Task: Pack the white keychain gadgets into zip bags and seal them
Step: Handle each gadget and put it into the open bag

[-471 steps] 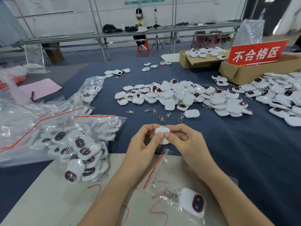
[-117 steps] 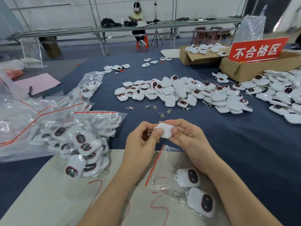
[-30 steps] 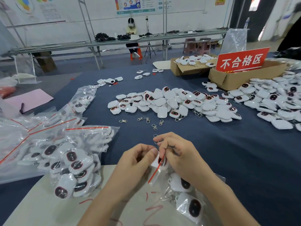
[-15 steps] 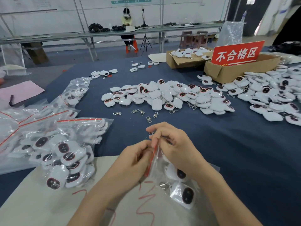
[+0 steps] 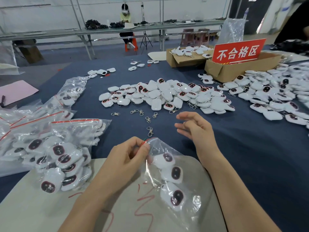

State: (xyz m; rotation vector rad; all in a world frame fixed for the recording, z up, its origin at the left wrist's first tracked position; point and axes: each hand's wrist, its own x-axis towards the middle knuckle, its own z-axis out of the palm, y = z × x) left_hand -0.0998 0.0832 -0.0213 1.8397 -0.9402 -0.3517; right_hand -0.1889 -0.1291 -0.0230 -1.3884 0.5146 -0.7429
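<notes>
- Your right hand (image 5: 197, 129) has let go of the zip bag (image 5: 160, 146) since half a second ago. It now hovers over the blue cloth (image 5: 250, 156), fingers apart and loosely bent, holding nothing.
- Your left hand (image 5: 127, 158) is still clamped on the bag's top edge, pinching the red strip between thumb and fingertips.
- From this angle you cannot tell whether the strip is pressed closed along its whole length.
- Inside the bag lie three white gadgets (image 5: 173, 173), dark faces up, one below the other.
- The bag's lower part rests on the pale board (image 5: 41, 206) with red scribbles, right in front of you.
- One loose metal clasp (image 5: 150, 131) lies on the cloth just beyond the bag's top, with a few more past it.
- Farther out, at the middle of the cloth, sits the heap (image 5: 167, 96) of unpacked gadgets.
- On your left the filled bags (image 5: 55, 156) are stacked, overlapping the board's edge.
- At the far right stands a cardboard box (image 5: 234, 71) with a red sign (image 5: 237, 52).
</notes>
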